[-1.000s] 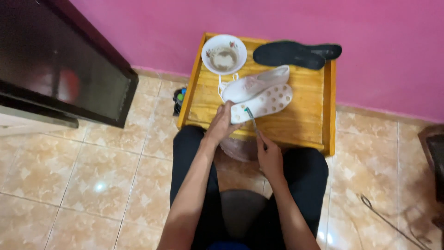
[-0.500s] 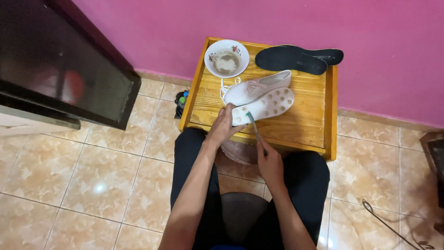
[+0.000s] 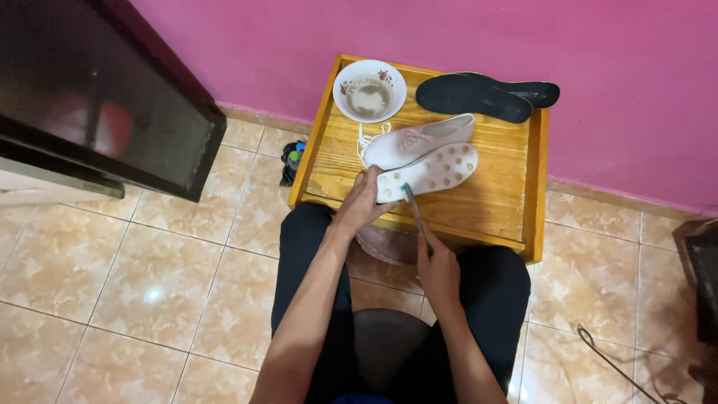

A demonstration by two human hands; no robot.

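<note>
- Head view: I sit over a small wooden table (image 3: 493, 202) set against a pink wall (image 3: 598, 45), a white shoe (image 3: 430, 168) lying on its side before me with its studded pale sole turned toward me.
- My left hand (image 3: 363, 203) is closed around the heel end of the shoe, pinning it to the tabletop near the front edge.
- My right hand (image 3: 437, 269) is wrapped around the handle of a thin brush (image 3: 411, 206), whose green-tipped head meets the sole close to the heel.
- As I judge it, the scrubbing is under way but not finished: the brush sits at the heel end only, and I cannot tell from here how much of the sole is already clean.
- The shoe's lace (image 3: 366, 138) trails loose from it toward the bowl, and two dark insoles (image 3: 479, 93) lie apart at the far right of the table, overlapping one another, so they are already out of the footwear.
- A white bowl with a flowered rim (image 3: 370, 90) stands at the far left corner of the table, holding a shallow pool of cloudy, brownish liquid; it is well apart from the brush.
- Under the table's front edge, between my knees, a round pinkish vessel (image 3: 389, 243) shows partly; its contents are hidden.
- A dark cabinet (image 3: 97, 97) stands to my left on the tiled floor (image 3: 149, 284).
</note>
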